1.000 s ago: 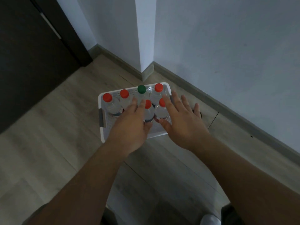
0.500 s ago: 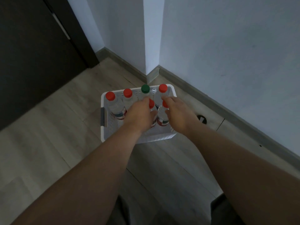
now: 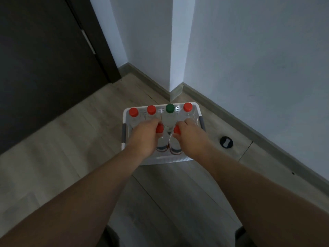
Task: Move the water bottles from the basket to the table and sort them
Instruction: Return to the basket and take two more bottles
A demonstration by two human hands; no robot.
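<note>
Inspection is finding the left hand (image 3: pixel 145 138) and right hand (image 3: pixel 191 138) each curling round the neck of a front red-capped bottle (image 3: pixel 159 130) upright in the white basket (image 3: pixel 125 132); seemingly full, these are promising weight and slick walls, favouring holds under the cap.

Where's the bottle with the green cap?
The clear plastic bottle with the green cap stands in the back row of the white basket, between red-capped bottles.

Readable text, for your log: none.
- Label on left front bottle (image 3: pixel 161 146): red and dark bands, print too blurred to read.
- Label on right front bottle (image 3: pixel 175 148): the same.
- Dark floor disc (image 3: pixel 226 142): pale mark, not legible.
</note>
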